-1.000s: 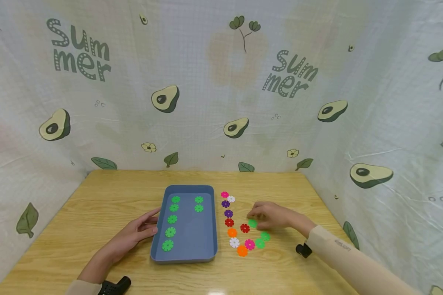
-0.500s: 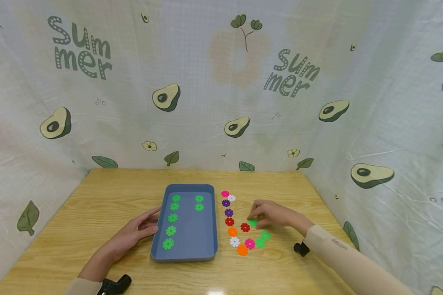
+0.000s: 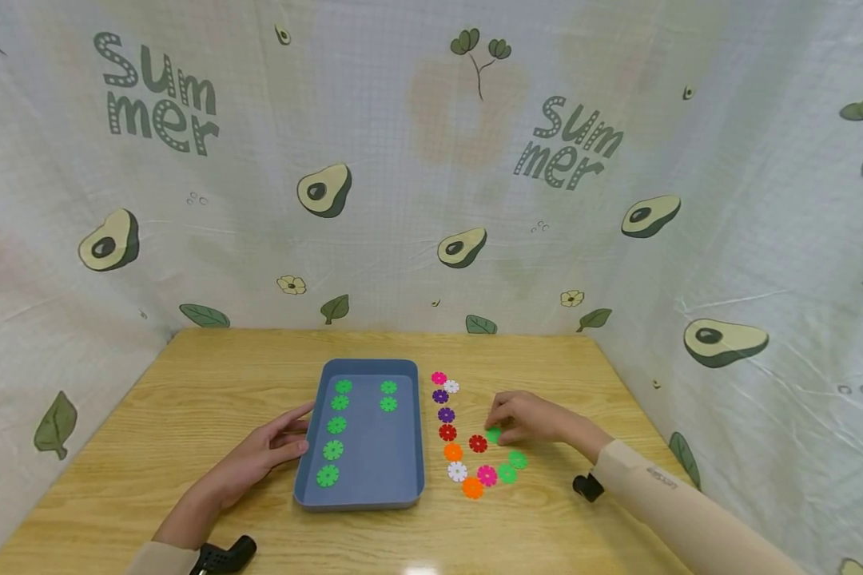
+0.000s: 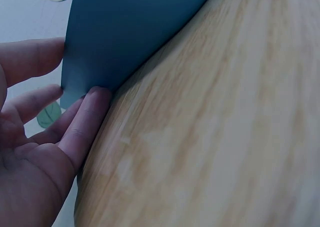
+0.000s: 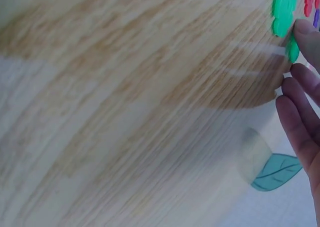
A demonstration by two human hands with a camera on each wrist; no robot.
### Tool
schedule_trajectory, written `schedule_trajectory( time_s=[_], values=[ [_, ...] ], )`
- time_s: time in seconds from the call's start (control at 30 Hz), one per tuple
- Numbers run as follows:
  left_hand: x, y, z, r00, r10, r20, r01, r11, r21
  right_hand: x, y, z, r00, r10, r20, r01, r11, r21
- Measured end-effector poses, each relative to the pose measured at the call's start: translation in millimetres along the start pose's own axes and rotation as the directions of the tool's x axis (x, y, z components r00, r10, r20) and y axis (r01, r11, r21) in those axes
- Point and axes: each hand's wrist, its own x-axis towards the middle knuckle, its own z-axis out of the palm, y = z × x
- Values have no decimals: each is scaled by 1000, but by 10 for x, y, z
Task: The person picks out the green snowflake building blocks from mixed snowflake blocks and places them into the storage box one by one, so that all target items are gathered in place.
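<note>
My left hand (image 3: 269, 447) rests against the left wall of a blue-grey tray (image 3: 374, 499), its fingers fairly straight. In the left wrist view, fingertips (image 4: 97, 94) touch the outside of that tray wall (image 4: 120, 32). Inside the tray lie notched green snowflake discs: several in a left column, such as one green disc (image 3: 327, 476), and two at upper right. Over on the table, my right hand (image 3: 528, 417) has its thumb and forefinger at a loose green snowflake disc (image 3: 494, 436). The right wrist view shows this disc (image 5: 293, 49) pinched between them, partly hidden.
Between the tray and my right hand lie several loose discs in pink, white, purple, red and orange, including a red disc (image 3: 478, 443). Two more green discs (image 3: 507, 473) sit nearer me. A printed cloth (image 3: 374, 263) hangs behind the wooden table (image 3: 244, 359).
The right hand has shifted very slightly to the right, and the green disc at its fingers with it. My left hand and the tray hold their places.
</note>
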Motion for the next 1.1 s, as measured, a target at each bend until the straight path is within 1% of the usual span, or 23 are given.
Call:
schedule_trajectory(
  time_s=[0.3, 0.37, 0.6, 0.8, 1.1],
  values=[
    [4, -6, 2, 1000, 3, 2, -3, 1000, -3, -6, 2, -85, 999, 39, 9, -39, 999, -4],
    [3, -11, 0, 1000, 5, 0, -5, 1000, 0, 2, -6, -119, 999, 38, 4, -38, 999, -3],
    [-1, -12, 4, 1000, 8, -6, -8, 1000, 7, 82, -60, -254, 1000, -14, -18, 13, 999, -29],
    [-4, 6, 9, 1000, 1, -5, -1, 1000, 6, 238, -222, -362, 998, -63, -18, 62, 996, -61],
    [-14, 10, 0, 1000, -2, -1, 2, 1000, 1, 614, -517, -461, 996, -91, -2, 91, 992, -89]
  ],
)
